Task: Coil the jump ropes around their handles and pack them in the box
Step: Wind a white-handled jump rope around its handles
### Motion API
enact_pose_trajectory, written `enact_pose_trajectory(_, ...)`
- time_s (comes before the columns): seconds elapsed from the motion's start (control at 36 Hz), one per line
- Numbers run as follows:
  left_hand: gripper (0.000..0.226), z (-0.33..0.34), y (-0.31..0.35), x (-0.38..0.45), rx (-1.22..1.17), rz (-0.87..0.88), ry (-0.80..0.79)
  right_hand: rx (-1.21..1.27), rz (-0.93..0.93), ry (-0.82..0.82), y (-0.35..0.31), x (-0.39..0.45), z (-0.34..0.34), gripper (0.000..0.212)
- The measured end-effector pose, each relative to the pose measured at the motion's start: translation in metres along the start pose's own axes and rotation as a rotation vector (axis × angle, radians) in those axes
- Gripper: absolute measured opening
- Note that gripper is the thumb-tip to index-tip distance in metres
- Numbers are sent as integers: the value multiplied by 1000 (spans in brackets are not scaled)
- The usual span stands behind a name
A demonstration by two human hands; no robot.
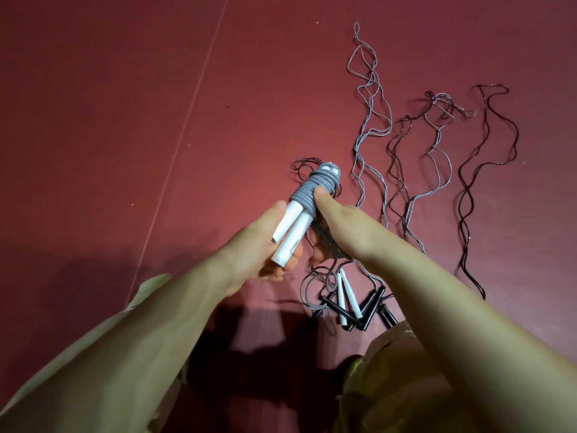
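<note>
A pair of white handles is held together in mid-air, with grey rope coiled tightly round their upper half. My left hand grips the lower ends of the handles. My right hand pinches the coil with its thumb on the grey turns, and a thin dark cord runs under its fingers. Several uncoiled jump ropes lie stretched out on the red floor at the right. Their white handles and black handles lie bunched near my knees. No box is in view.
The red floor stretches to the left, crossed by a thin pale seam line. Another loose dark cord lies behind the coiled bundle. My sleeves and clothing fill the bottom corners.
</note>
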State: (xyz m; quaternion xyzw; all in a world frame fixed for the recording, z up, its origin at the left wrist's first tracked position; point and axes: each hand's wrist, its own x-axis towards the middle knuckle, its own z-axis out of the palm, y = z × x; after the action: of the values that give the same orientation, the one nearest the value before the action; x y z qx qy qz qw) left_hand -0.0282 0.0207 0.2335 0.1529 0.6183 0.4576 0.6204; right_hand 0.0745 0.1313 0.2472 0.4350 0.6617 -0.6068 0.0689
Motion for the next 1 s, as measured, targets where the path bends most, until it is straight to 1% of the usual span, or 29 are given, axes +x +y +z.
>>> enact_pose_trajectory(0.11, 50, -1, -3, 2, 70, 46, 51, 2, 78, -25, -3, -2, -2, 68)
enact_pose_trajectory(0.19, 54, -4, -6, 5, 161, 39, 103, -32, 94, -38, -3, -4, -2, 69)
enact_pose_trajectory(0.31, 64, -10, -10, 8, 286, 43, 172, -42, 89, -40, -3, -4, -2, 71)
enact_pose_trajectory(0.42, 79, -17, -13, 11, 429, 73, 235, -19, 78, -49, -2, -4, -2, 72)
enact_pose_trajectory(0.47, 75, -16, -13, 11, 475, 81, 249, -19, 88, -62, -2, -5, -2, 73)
enact_pose_trajectory(0.56, 62, -11, -11, 9, 531, 100, 255, -38, 108, -77, -2, -5, -2, 74)
enact_pose_trajectory(0.58, 62, -10, -11, 8, 553, 99, 256, -48, 111, -80, -3, -5, -2, 75)
enact_pose_trajectory(0.69, 81, -15, -10, 8, 569, 105, 263, -60, 105, -88, -2, -5, -2, 75)
enact_pose_trajectory(0.75, 77, -16, -10, 8, 552, 108, 255, -64, 100, -84, -2, -4, -2, 74)
enact_pose_trajectory(0.81, 64, -16, -9, 8, 527, 115, 240, -65, 88, -77, -1, -3, -2, 73)
enact_pose_trajectory(0.89, 45, -16, -6, 6, 508, 131, 229, -94, 3, -12, -2, -3, 0, 64)
enact_pose_trajectory(0.94, 44, -17, -3, 5, 472, 126, 202, -87, -61, 35, -3, -3, 1, 58)
enact_pose_trajectory(1.0, 41, -14, 2, 0, 357, 74, 125, -56, -114, 62, -4, -2, 1, 55)
